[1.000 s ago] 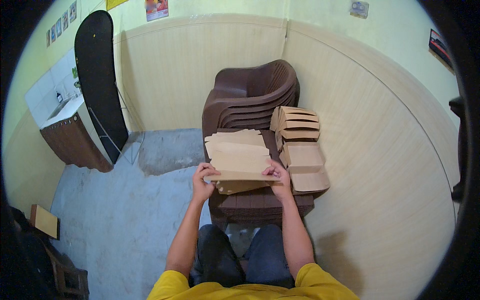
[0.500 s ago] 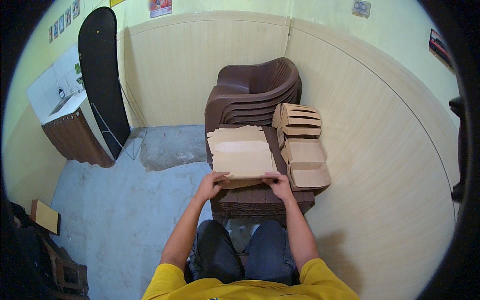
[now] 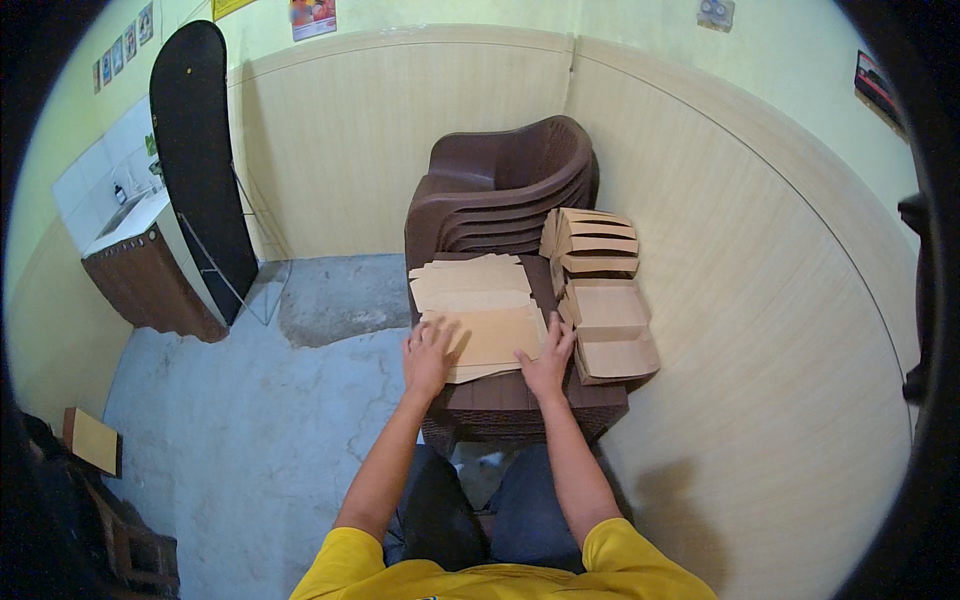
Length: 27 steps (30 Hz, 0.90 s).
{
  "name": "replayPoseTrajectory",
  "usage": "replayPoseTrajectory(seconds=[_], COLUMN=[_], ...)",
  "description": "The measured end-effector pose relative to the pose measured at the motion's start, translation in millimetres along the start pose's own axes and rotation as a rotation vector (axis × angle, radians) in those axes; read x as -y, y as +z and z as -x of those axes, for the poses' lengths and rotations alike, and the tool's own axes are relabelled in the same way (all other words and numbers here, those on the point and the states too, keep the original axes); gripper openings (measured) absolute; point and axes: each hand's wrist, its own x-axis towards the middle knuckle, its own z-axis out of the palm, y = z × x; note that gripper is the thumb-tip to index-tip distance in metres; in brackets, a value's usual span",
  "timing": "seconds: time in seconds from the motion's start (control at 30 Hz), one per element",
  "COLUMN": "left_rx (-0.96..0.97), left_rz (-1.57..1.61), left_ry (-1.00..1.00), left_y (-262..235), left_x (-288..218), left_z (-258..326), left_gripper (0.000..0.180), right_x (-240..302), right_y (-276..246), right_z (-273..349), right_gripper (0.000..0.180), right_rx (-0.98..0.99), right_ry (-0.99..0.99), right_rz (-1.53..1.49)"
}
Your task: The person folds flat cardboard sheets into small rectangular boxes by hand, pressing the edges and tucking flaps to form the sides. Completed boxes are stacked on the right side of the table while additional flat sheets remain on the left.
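Note:
A flat, unfolded brown cardboard box blank (image 3: pixel 490 338) lies on a small pile of similar blanks (image 3: pixel 470 277), on top of a brown plastic table (image 3: pixel 500 393). At the left edge of the blank is my left hand (image 3: pixel 428 357), its fingers spread over the cardboard. My right hand (image 3: pixel 546 362) is at the right edge, thumb and fingers apart, with the thumb near the sheet. Neither hand grips the cardboard. Whether the fingertips press on it is hard to make out.
Right of the blanks stands an opened cardboard box (image 3: pixel 612 330), and behind it a stack of folded boxes (image 3: pixel 597 242). Stacked brown plastic chairs (image 3: pixel 510 185) stand at the back. To the left are a black ironing board (image 3: pixel 203 170) and a sink counter (image 3: pixel 140 215). Wood-look panelling (image 3: pixel 740 300) closes the right side.
Both hands have let go of the near edge and moved forward along the sides, with fingers spreading. The blank's near panel, raised under my fingers before, now lies flatter.

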Motion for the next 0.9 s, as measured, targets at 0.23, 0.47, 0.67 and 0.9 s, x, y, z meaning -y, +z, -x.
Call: replayPoseTrajectory(seconds=[0.23,0.47,0.67,0.9], left_rx=[0.085,0.071,0.086,0.095], left_rz=[0.262,0.294,0.289,0.261], left_ry=[-0.021,0.018,-0.01,0.019], left_y=[37,31,23,14], left_x=[13,19,13,7], left_z=[6,5,7,10], left_gripper=[0.034,0.034,0.033,0.042], right_x=[63,42,-5,-3], right_y=[20,27,-3,-11], right_z=[46,45,31,13], right_gripper=[0.045,0.036,0.029,0.038], right_rx=[0.412,0.37,0.311,0.525], right_ry=[-0.494,-0.315,-0.239,-0.159], right_rz=[0.037,0.059,0.08,0.283])
